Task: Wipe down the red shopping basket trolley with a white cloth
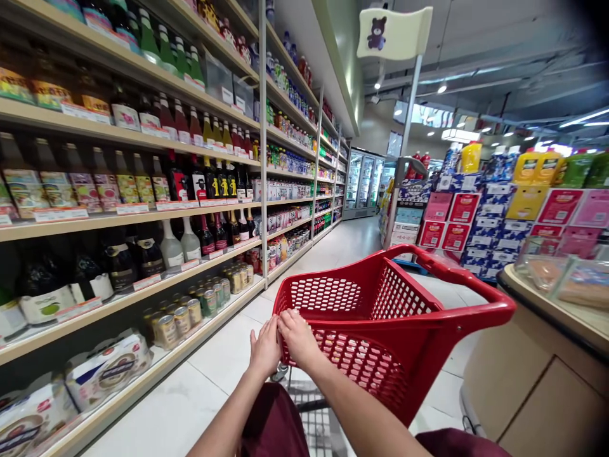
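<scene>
A red plastic shopping cart [419, 343] with a perforated basket stands before me, its handle pointing off to the right. At the basket's near left end, my left hand [266, 346] is closed against the outer corner of the rim. Right beside it, my right hand [299, 335] curls its fingers over the top of the same rim. The two hands touch or nearly touch. What shows of the basket's inside holds nothing visible. A lower rack [316, 422] is partly seen beneath it, near my knees.
Shelves of bottles and cans [181, 317] run along the left. A rounded counter [518, 362] stands close on the right. Behind the cart are stacked drink cartons [490, 222] and a flag sign [394, 33] on a pole. Glass-door refrigerators [364, 181] stand at the aisle's far end.
</scene>
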A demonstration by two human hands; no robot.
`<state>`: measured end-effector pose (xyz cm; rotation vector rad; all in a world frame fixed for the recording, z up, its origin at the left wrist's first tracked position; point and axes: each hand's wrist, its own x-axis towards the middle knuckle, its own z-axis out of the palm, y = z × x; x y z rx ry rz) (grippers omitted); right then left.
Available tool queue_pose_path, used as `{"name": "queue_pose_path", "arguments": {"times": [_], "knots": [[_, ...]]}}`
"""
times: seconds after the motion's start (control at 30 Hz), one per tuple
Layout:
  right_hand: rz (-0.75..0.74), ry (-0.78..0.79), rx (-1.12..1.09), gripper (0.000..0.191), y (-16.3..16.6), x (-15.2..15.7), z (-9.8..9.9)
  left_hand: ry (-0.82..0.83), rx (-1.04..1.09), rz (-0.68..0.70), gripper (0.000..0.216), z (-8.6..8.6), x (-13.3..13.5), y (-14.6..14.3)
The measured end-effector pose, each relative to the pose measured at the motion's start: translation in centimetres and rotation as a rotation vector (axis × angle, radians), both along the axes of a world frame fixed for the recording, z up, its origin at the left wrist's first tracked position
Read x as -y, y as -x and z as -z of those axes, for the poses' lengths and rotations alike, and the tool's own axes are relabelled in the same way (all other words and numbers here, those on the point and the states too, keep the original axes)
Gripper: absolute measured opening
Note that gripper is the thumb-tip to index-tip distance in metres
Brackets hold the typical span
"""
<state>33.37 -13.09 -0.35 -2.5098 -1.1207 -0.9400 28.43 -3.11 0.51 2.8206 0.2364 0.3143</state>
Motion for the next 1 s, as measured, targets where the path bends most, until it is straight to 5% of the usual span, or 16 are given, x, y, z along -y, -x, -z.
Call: {"name": "queue_pose_path", "arguments": {"times": [0.27, 0.5, 0.67, 0.73, 0.93, 1.0], "knots": [[0.271, -0.030, 0.078, 0.030, -1.1, 16.3, -2.1, -0.088, 0.039, 0.014, 0.066, -0.4, 2.2, 0.1], [0.126, -0.005, 0.195, 0.036, -0.6, 14.8, -0.4, -0.215, 0.040, 0.203, 0.073, -0.1, 7.2, -0.2], [0.356, -0.004, 0.213, 0.031, -0.6, 28.3, -3.6, -0.225, 0.032, 0.196, 0.073, -0.1, 7.0, 0.2], [0.488, -0.013, 0.229, 0.031, -0.9, 31.1, -4.2, -0.197, 0.016, 0.198, 0.075, -0.2, 7.6, 0.3], [0.272, 0.034, 0.208, 0.039, -1.4, 22.9, -1.4, -0.159, 0.021, 0.281, 0.076, -0.4, 9.4, 0.4], [0.259, 0.043, 0.208, 0.036, -1.6, 23.6, -1.7, -0.167, 0.017, 0.280, 0.073, -0.7, 9.3, 0.5]]}}
